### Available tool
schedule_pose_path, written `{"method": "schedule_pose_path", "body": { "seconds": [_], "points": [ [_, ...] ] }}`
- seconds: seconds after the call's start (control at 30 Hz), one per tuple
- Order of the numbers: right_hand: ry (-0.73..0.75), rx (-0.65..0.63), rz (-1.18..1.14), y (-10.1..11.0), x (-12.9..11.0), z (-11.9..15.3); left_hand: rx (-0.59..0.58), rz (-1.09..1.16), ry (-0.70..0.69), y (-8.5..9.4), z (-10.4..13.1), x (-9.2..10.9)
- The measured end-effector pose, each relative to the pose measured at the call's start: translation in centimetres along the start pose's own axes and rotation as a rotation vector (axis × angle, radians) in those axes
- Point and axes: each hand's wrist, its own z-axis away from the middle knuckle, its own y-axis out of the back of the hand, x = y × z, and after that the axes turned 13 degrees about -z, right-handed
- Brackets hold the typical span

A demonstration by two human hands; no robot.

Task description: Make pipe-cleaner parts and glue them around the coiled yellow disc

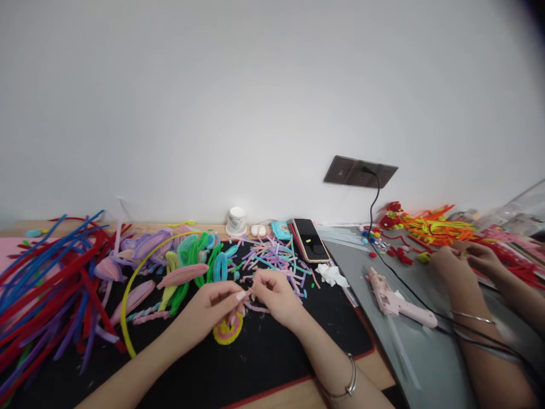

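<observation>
Both hands meet over the black mat, fingers pinched together. My left hand is closed, its thumb and forefinger on a short pink pipe cleaner, mostly hidden by fingers. My right hand is closed too, pinching the same small piece from the right. A small black thing shows at the right fingertips; its kind is unclear. Just below my left hand is a yellow and pink fuzzy ring, its top covered by the fingers. Cut pastel pipe cleaner pieces lie scattered behind my hands.
Red, blue and purple pipe cleaners heap at the left, beside looped fuzzy petals and a yellow strip. A paper cup, phone and crumpled tissue stand behind. A corded glue gun lies right, near another person's hands.
</observation>
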Motion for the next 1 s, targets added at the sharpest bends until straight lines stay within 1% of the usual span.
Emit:
{"method": "schedule_pose_path", "body": {
  "seconds": [0.07, 0.13, 0.2, 0.27, 0.33, 0.4, 0.47, 0.53, 0.6, 0.67, 0.7, 0.73, 0.77, 0.83, 0.93, 1.0],
  "points": [
    [0.126, -0.006, 0.159, 0.1, -0.3, 0.1, -0.074, 0.292, 0.121, 0.1, -0.1, 0.2],
    [0.214, -0.014, 0.276, 0.0, -0.4, 0.2, -0.128, 0.475, 0.173, 0.1, -0.1, 0.2],
    [0.273, -0.020, 0.346, 0.0, -0.3, 0.3, -0.167, 0.546, 0.190, 0.0, 0.0, 0.1],
    [0.299, -0.010, 0.380, -0.1, -0.2, 0.3, -0.163, 0.541, 0.196, 0.0, 0.0, 0.0],
    [0.276, 0.008, 0.385, -0.1, -0.2, 0.2, -0.123, 0.448, 0.194, 0.0, -0.1, -0.1],
    [0.188, 0.031, 0.324, 0.0, -0.1, 0.1, -0.064, 0.257, 0.153, -0.1, -0.2, -0.2],
    [0.038, 0.038, 0.177, 0.0, 0.1, 0.0, 0.017, -0.001, 0.054, -0.1, -0.1, -0.2],
    [-0.141, 0.034, -0.042, 0.0, 0.2, -0.1, 0.099, -0.261, -0.088, -0.2, 0.0, -0.3],
    [-0.288, 0.034, -0.261, -0.2, 0.3, -0.2, 0.151, -0.459, -0.239, -0.1, 0.3, -0.4],
    [-0.360, 0.039, -0.404, -0.3, 0.4, -0.2, 0.179, -0.568, -0.359, -0.1, 0.5, -0.6],
    [-0.367, 0.040, -0.430, -0.4, 0.4, -0.1, 0.191, -0.588, -0.387, 0.0, 0.5, -0.7],
    [-0.356, 0.044, -0.421, -0.4, 0.3, -0.1, 0.202, -0.583, -0.387, 0.0, 0.4, -0.8],
    [-0.327, 0.045, -0.376, -0.4, 0.3, -0.1, 0.208, -0.558, -0.359, 0.1, 0.4, -0.8],
    [-0.211, 0.053, -0.202, -0.3, 0.1, -0.1, 0.178, -0.440, -0.243, 0.1, 0.1, -0.6],
    [0.006, 0.054, 0.097, 0.0, -0.2, -0.1, 0.074, -0.143, -0.034, 0.1, -0.4, -0.3],
    [0.130, 0.037, 0.240, 0.0, -0.3, 0.0, 0.014, 0.098, 0.068, 0.1, -0.5, -0.1]
  ]
}}
